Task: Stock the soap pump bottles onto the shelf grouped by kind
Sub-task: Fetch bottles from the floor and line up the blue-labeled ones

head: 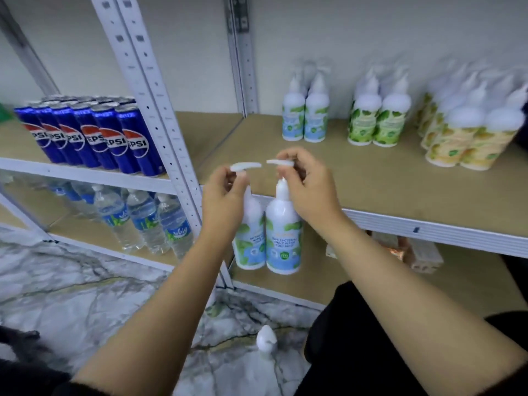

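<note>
Your left hand [221,192] pinches the pump head of one blue cool-mint bottle [248,241]; your right hand [307,181] pinches the pump of its twin [283,238]; both bottles hang upright, side by side, just before the shelf [400,190] edge. Lift them clear of the lip; carry them to the matching blue pair [304,115] at the back left; set them down just in front, well apart from the green group [377,121] and yellow group [463,138]; support the bodies, since pumps may slip.

left bottle [248,238] partly behind left hand [225,192], yellow-label bottles [468,138] blurred, lower-shelf boxes [411,252] indistinct
</note>
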